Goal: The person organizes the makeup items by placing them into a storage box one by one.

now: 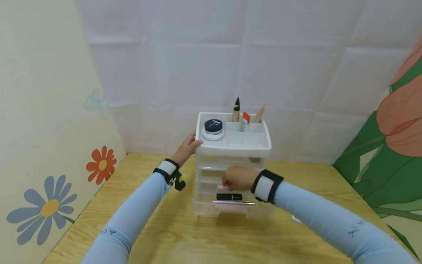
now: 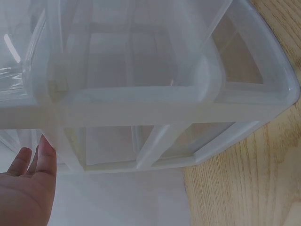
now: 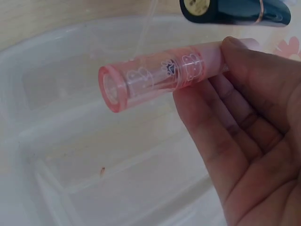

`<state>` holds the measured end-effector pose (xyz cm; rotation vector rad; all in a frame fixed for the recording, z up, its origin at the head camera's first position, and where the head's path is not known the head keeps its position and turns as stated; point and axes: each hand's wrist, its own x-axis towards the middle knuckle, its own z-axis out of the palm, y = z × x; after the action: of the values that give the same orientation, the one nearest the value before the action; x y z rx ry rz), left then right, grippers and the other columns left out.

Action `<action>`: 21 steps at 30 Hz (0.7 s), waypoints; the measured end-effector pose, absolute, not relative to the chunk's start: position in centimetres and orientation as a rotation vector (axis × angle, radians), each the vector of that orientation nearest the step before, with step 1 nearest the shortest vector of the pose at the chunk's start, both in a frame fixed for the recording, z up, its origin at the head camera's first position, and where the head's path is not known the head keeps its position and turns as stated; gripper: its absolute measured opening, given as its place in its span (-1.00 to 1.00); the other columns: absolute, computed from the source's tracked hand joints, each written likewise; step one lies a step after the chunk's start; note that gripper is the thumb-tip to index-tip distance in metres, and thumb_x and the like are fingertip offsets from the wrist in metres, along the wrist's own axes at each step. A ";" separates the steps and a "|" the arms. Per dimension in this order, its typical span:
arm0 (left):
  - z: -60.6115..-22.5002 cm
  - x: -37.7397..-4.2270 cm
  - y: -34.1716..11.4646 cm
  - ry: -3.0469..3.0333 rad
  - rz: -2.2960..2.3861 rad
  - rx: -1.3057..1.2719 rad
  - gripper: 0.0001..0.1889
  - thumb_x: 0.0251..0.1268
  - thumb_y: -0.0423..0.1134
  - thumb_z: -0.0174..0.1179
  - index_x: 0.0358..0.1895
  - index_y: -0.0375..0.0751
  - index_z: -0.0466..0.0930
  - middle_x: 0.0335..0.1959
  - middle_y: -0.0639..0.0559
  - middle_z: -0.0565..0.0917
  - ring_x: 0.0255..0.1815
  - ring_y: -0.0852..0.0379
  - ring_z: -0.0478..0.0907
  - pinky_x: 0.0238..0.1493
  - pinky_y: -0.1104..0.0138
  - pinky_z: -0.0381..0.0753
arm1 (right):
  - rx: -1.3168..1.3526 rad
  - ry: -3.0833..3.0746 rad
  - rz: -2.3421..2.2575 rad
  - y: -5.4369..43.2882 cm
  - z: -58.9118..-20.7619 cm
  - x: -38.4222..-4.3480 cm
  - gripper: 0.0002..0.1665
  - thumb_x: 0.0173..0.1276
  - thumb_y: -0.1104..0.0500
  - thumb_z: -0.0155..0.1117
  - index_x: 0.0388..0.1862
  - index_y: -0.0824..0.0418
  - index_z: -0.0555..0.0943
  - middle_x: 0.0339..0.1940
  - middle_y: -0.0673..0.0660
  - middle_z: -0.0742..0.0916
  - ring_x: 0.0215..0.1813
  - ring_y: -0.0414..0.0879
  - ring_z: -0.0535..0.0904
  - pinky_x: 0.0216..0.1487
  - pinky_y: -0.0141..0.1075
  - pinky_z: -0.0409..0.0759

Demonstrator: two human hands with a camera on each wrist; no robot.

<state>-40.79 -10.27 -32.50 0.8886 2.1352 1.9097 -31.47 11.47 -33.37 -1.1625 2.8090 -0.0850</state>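
A white plastic drawer organizer (image 1: 234, 151) with clear drawers stands on the wooden table. My left hand (image 1: 188, 148) rests on its upper left side, thumb at the top rim; in the left wrist view the left hand (image 2: 30, 188) has fairly straight fingers against the frame. With thumb and fingers, my right hand (image 1: 240, 178) pinches a pink lip gloss tube (image 3: 150, 77) in front of the drawers. A black cosmetic tube (image 1: 229, 197) and a slim lilac pen-like stick (image 1: 230, 202) lie just below, at a low drawer (image 1: 204, 209). The right wrist view shows the translucent drawer floor (image 3: 94, 188).
On the organizer's top are a dark-lidded round jar (image 1: 213, 125), a black-tipped brush-like item (image 1: 236, 110), an orange-topped item (image 1: 245, 118) and a beige stick (image 1: 260, 113). A small white item (image 1: 296, 219) lies partly behind my right forearm. White cloth (image 1: 165, 73) hangs behind.
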 end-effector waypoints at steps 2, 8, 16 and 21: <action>-32.6 -40.8 -10.3 2.139 1.908 0.891 -0.29 0.41 -0.12 -0.11 0.54 -0.25 -0.11 0.39 -0.38 0.24 0.26 -0.22 0.34 0.27 -0.04 0.35 | -1.188 2.800 -0.090 11.3 -33.5 -31.3 -0.80 0.20 0.24 0.41 -0.60 0.09 0.67 -0.66 -0.15 0.58 -0.60 -0.27 0.40 -0.52 -0.38 0.44; -32.7 -41.0 -10.2 2.130 1.927 0.899 -0.31 0.41 -0.14 -0.11 0.53 -0.26 -0.08 0.38 -0.38 0.25 0.22 -0.20 0.37 0.24 -0.02 0.38 | -1.198 2.782 -0.108 11.1 -33.7 -31.2 -0.77 0.31 0.19 0.34 -0.58 0.10 0.68 -0.68 -0.14 0.55 -0.61 -0.28 0.35 -0.56 -0.39 0.37; -32.8 -41.1 -10.1 2.123 1.934 0.910 -0.30 0.40 -0.14 -0.10 0.53 -0.27 -0.09 0.37 -0.39 0.25 0.20 -0.20 0.38 0.23 -0.01 0.40 | -1.223 2.783 -0.098 11.5 -33.8 -31.3 -0.83 0.28 0.20 0.34 -0.52 0.10 0.69 -0.66 -0.14 0.53 -0.58 -0.26 0.36 -0.53 -0.37 0.39; -32.7 -41.0 -10.3 2.123 1.929 0.913 -0.28 0.40 -0.12 -0.10 0.54 -0.25 -0.11 0.38 -0.38 0.24 0.22 -0.21 0.37 0.24 -0.02 0.39 | -1.155 2.778 -0.105 11.9 -32.6 -31.1 -0.88 0.21 0.25 0.40 -0.50 0.11 0.66 -0.63 -0.13 0.53 -0.54 -0.24 0.39 -0.49 -0.34 0.43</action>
<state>-40.95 -10.30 -32.72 0.9132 2.1234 1.9292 -31.09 11.95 -32.55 -1.1548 2.7781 -0.1051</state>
